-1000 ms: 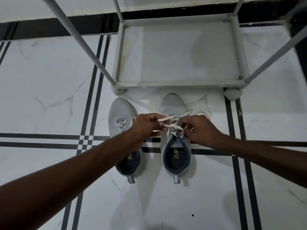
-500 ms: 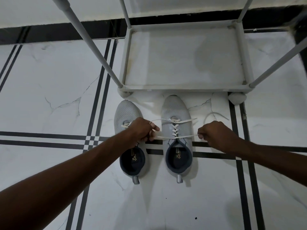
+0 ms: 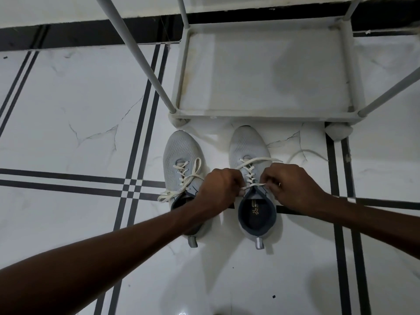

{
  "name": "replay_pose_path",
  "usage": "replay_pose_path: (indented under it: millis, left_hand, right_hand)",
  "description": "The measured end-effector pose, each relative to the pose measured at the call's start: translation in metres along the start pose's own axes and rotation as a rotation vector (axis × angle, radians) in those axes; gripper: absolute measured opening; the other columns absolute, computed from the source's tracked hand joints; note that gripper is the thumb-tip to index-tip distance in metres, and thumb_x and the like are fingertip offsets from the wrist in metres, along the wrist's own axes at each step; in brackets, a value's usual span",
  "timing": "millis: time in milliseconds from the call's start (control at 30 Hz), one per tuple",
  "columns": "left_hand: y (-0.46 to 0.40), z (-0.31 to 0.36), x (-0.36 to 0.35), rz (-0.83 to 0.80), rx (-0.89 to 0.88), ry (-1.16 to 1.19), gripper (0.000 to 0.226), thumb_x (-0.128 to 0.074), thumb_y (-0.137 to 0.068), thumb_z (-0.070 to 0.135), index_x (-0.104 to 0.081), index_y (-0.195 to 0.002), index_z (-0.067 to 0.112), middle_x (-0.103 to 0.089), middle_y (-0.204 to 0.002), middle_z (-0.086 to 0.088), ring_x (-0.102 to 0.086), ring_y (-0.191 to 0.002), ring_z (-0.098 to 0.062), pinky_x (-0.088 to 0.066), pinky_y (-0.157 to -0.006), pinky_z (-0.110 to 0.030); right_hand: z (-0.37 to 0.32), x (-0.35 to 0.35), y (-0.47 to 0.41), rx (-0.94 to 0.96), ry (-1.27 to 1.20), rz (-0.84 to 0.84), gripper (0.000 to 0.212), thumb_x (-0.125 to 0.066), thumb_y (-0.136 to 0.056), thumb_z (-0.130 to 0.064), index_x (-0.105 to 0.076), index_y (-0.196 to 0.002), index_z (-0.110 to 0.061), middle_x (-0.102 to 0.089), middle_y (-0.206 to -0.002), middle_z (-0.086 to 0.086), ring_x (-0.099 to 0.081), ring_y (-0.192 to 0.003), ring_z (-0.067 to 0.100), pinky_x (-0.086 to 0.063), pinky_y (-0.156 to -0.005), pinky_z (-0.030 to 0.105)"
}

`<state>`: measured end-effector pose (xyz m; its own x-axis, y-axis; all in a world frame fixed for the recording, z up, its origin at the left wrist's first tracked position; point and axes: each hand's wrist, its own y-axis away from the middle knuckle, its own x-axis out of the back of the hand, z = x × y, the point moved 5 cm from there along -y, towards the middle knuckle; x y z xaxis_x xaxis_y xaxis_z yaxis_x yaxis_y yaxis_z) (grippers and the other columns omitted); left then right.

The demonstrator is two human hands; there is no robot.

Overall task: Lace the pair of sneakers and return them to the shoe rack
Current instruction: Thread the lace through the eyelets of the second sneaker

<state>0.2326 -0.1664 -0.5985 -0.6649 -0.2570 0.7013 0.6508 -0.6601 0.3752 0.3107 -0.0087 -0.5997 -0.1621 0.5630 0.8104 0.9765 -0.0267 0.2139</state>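
Observation:
Two grey sneakers stand side by side on the floor, toes toward the shoe rack (image 3: 261, 114). The left sneaker (image 3: 181, 153) has a white lace with loose ends trailing over its left side. On the right sneaker (image 3: 246, 145) the white lace (image 3: 250, 172) is crossed up the tongue. My left hand (image 3: 219, 187) and my right hand (image 3: 293, 187) sit on either side of its top eyelets, each pinching a lace end. A loose loop of that lace (image 3: 304, 153) lies on the floor past my right hand.
The rack's grey bottom shelf holds nothing, and its slanted poles (image 3: 136, 55) rise toward me on both sides. The floor (image 3: 68, 110) is white marble with black stripes. A dark skirting band (image 3: 79, 30) runs along the wall behind.
Both hands, spread wide with the lace stretched half a second ago, have come back in close to the right sneaker's top eyelets. The view has shifted slightly.

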Motion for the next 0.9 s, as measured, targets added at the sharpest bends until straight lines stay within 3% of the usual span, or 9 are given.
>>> replay_pose_path:
  millis: [100,267,367,467,600,667,733,800,900]
  left_hand:
    - [0.0,0.001,0.001,0.039,-0.139,-0.169,0.014,-0.069,-0.079,0.01,-0.074,-0.089,0.019,-0.074,-0.089,-0.002,-0.068,-0.081,-0.023,-0.048,-0.067,-0.031]
    - [-0.003,0.003,-0.003,-0.054,-0.23,-0.43,0.023,-0.059,-0.076,0.001,-0.065,-0.094,0.015,-0.066,-0.097,-0.008,-0.063,-0.082,-0.032,-0.038,-0.064,-0.034]
    - [-0.003,0.006,-0.007,-0.099,-0.194,-0.507,0.021,-0.054,-0.084,0.005,-0.062,-0.102,0.013,-0.065,-0.107,-0.009,-0.062,-0.092,-0.031,-0.033,-0.069,-0.032]
    - [-0.007,0.0,-0.008,-0.139,-0.163,-0.483,0.019,-0.057,-0.085,0.005,-0.063,-0.102,0.012,-0.066,-0.107,-0.009,-0.063,-0.094,-0.03,-0.035,-0.071,-0.03]
    - [-0.017,-0.015,0.014,-0.235,-0.073,-0.23,0.008,-0.072,-0.084,0.014,-0.075,-0.091,0.012,-0.076,-0.088,-0.008,-0.069,-0.082,-0.02,-0.048,-0.075,-0.025]
    - [-0.016,-0.021,0.029,-0.379,-0.006,0.004,0.006,-0.074,-0.085,0.022,-0.077,-0.083,0.017,-0.077,-0.076,-0.005,-0.067,-0.071,-0.009,-0.049,-0.074,-0.024]
    - [-0.011,-0.019,0.042,-0.492,0.02,0.228,0.013,-0.072,-0.088,0.029,-0.077,-0.082,0.018,-0.075,-0.074,-0.003,-0.065,-0.072,-0.009,-0.052,-0.078,-0.026]
    - [-0.008,-0.014,0.05,-0.514,0.015,0.423,0.013,-0.07,-0.091,0.025,-0.077,-0.084,0.016,-0.076,-0.081,-0.004,-0.067,-0.078,-0.011,-0.054,-0.079,-0.025]
    - [-0.008,-0.005,0.058,-0.443,0.002,0.589,0.008,-0.069,-0.09,0.012,-0.076,-0.091,0.006,-0.078,-0.094,-0.006,-0.071,-0.093,-0.012,-0.054,-0.085,-0.026]
  right_hand:
    - [-0.006,-0.002,0.0,0.127,0.148,0.003,0.013,-0.064,-0.08,-0.001,-0.067,-0.088,-0.011,-0.061,-0.089,0.005,-0.061,-0.078,0.026,-0.038,-0.061,0.029]
    - [-0.012,-0.005,0.002,0.356,0.477,-0.014,0.052,-0.075,-0.044,0.011,-0.053,-0.084,-0.012,-0.055,-0.087,0.008,-0.055,-0.069,0.024,-0.027,-0.045,0.027]
    - [-0.008,-0.01,0.0,0.376,0.52,-0.017,0.051,-0.075,-0.045,0.013,-0.055,-0.085,-0.01,-0.057,-0.086,0.01,-0.056,-0.066,0.026,-0.037,-0.039,0.031]
    - [0.0,-0.013,-0.001,0.339,0.468,-0.075,0.043,-0.074,-0.054,0.01,-0.055,-0.084,-0.013,-0.056,-0.083,0.007,-0.056,-0.064,0.024,-0.033,-0.043,0.03]
    - [0.025,-0.003,-0.006,0.045,0.175,-0.24,0.015,-0.064,-0.083,-0.004,-0.064,-0.079,-0.019,-0.06,-0.078,-0.005,-0.063,-0.072,0.018,-0.043,-0.06,0.028]
    - [0.024,0.013,-0.006,-0.101,-0.095,-0.323,0.018,-0.068,-0.086,-0.01,-0.068,-0.072,-0.021,-0.064,-0.064,-0.01,-0.062,-0.061,0.008,-0.05,-0.06,0.028]
    - [0.012,0.031,-0.006,-0.101,-0.257,-0.384,0.018,-0.071,-0.087,-0.012,-0.072,-0.071,-0.022,-0.066,-0.058,-0.016,-0.061,-0.05,0.004,-0.054,-0.058,0.028]
    - [0.001,0.045,-0.005,-0.073,-0.338,-0.427,0.017,-0.073,-0.086,-0.014,-0.075,-0.073,-0.025,-0.071,-0.066,-0.018,-0.065,-0.053,0.005,-0.058,-0.066,0.031]
    - [-0.006,0.056,-0.008,-0.07,-0.568,-0.407,0.02,-0.073,-0.085,-0.008,-0.077,-0.075,-0.026,-0.078,-0.096,-0.009,-0.074,-0.079,0.017,-0.06,-0.077,0.039]
